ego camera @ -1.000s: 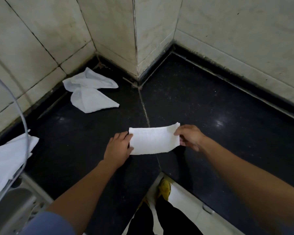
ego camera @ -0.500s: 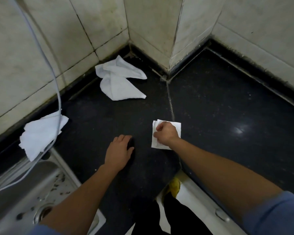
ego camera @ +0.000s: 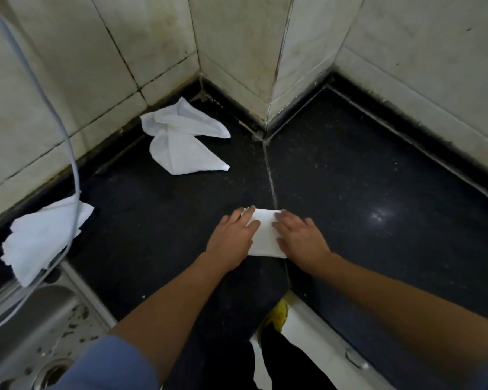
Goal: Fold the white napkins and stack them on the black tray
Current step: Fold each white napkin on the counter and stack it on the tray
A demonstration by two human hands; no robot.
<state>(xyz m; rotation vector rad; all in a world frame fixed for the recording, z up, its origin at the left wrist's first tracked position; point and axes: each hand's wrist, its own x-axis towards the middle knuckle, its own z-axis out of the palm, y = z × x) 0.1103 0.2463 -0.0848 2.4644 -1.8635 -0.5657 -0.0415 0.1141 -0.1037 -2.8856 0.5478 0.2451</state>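
Note:
A small folded white napkin point(ego camera: 265, 235) lies flat on the black counter point(ego camera: 378, 206), on the seam between two slabs. My left hand point(ego camera: 233, 237) rests palm down on its left edge, fingers together. On the napkin's right edge my right hand point(ego camera: 300, 239) lies flat in the same way. Two crumpled white napkins point(ego camera: 181, 139) lie at the back near the wall corner. Another loose napkin point(ego camera: 40, 235) hangs over the counter edge by the sink. No separate black tray shows.
A steel sink point(ego camera: 26, 333) with a drain sits at the lower left. A grey hose point(ego camera: 68, 153) curves down across the left wall into it. Tiled walls close the counter at the back. Below the counter edge I see my dark trousers and a yellow shoe point(ego camera: 276, 316).
One second ago both hands held the napkin stretched as a wide strip. My right hand then folded it over and pressed it down alone. Now both hands lie flat on the small fold.

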